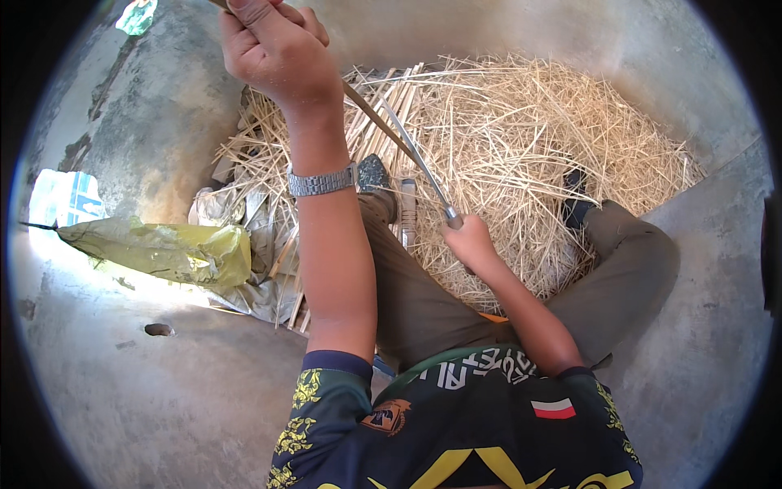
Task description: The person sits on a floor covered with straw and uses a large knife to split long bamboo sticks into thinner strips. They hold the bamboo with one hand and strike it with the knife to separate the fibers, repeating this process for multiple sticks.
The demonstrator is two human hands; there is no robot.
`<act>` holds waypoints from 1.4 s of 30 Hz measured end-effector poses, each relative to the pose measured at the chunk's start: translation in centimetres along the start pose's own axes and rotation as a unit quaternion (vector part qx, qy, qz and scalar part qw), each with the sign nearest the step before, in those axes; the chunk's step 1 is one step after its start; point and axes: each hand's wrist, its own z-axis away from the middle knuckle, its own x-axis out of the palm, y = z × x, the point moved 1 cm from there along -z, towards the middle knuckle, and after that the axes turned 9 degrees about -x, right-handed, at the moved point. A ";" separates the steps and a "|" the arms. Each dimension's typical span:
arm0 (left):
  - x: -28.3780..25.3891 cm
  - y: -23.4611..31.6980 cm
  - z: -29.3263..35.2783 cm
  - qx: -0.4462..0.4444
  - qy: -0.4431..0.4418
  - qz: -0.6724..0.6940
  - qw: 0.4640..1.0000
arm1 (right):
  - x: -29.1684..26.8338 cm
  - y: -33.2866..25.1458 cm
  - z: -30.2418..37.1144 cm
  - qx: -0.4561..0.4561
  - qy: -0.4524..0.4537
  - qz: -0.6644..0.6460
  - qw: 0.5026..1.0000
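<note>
My left hand (pixel 273 49) is raised at the upper left, closed around one end of a long thin bamboo-like strip (pixel 376 119). The strip slants down to the right, and its lower end meets or crosses the knife. Lower down, in the middle, my right hand (pixel 471 243) grips the handle of a knife (pixel 422 163) whose long narrow blade points up and left. Whether the edge cuts into the strip, I cannot tell. Beneath both hands spreads a pile of pale shavings (pixel 538 134), with several straight split strips (pixel 399 94) at its left.
My bent legs (pixel 623 261) frame the pile. Beside my left foot (pixel 373 174) lies a narrow brown-and-grey piece (pixel 408 213). A yellow plastic bag (pixel 175 248) is tied at the left, near crumpled grey sheeting (pixel 265 297). Concrete walls (pixel 619 45) curve around; a small hole (pixel 160 330) shows at lower left.
</note>
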 end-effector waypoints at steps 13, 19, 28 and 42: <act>-0.6 -0.8 -1.0 -0.027 0.023 -0.012 0.999 | 4.1 14.2 -2.9 0.193 0.020 0.039 0.980; -2.8 -1.0 -1.7 -0.015 0.028 -0.011 0.999 | 2.0 6.9 -2.7 0.060 -0.027 0.038 0.997; -4.5 -0.5 -1.3 -0.016 0.086 -0.045 0.995 | 2.1 12.8 -3.2 0.243 0.014 0.109 0.964; -10.8 1.0 -2.0 -0.089 -0.052 0.112 0.988 | 4.0 18.3 -3.6 0.274 0.046 0.061 0.959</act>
